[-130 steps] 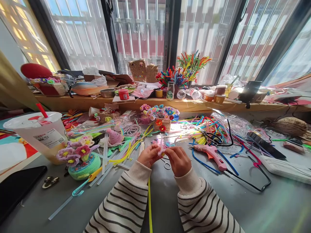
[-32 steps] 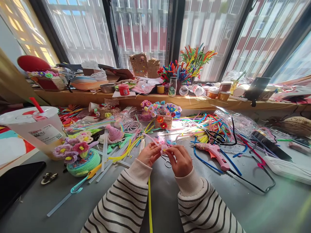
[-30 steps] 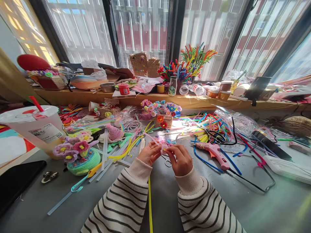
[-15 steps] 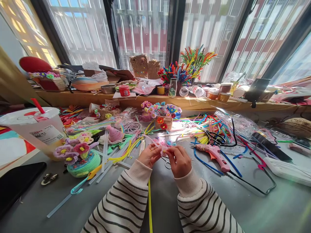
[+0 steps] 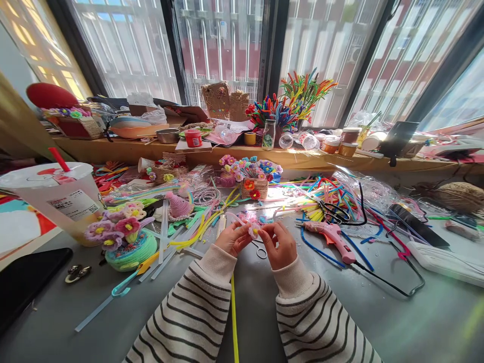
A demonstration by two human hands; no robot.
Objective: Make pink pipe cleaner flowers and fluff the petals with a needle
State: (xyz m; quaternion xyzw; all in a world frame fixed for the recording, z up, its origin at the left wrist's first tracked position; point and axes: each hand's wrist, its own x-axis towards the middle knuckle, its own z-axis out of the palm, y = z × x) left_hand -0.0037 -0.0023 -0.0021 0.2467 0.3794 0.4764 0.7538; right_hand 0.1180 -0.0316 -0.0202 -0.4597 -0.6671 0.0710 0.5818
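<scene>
Between my two hands is a small pale pink pipe cleaner flower (image 5: 254,231) with a yellowish centre. My left hand (image 5: 233,239) is closed on its left side, fingertips pinched together. From the right, my right hand (image 5: 280,245) pinches the flower's edge between thumb and fingers. A pale pink stem runs up and left from the left fingers. Just below the flower lie scissors (image 5: 260,250), partly hidden by the hands. Behind the hands are pink and blue fuzzy pieces (image 5: 264,219). A yellow pipe cleaner (image 5: 234,317) stretches toward me between my sleeves.
A pink glue gun (image 5: 333,239) with a black cord lies at right, near black-handled scissors (image 5: 333,212) and heaped pipe cleaners. Left are a green basket of flowers (image 5: 130,250), clear glue sticks (image 5: 164,232), a drink cup (image 5: 71,199) and a black phone (image 5: 30,282). A small flower box (image 5: 254,188) stands behind.
The flower has turned so its yellowish centre shows more. My right fingers have shifted slightly on its edge, while my left hand stays almost in place.
</scene>
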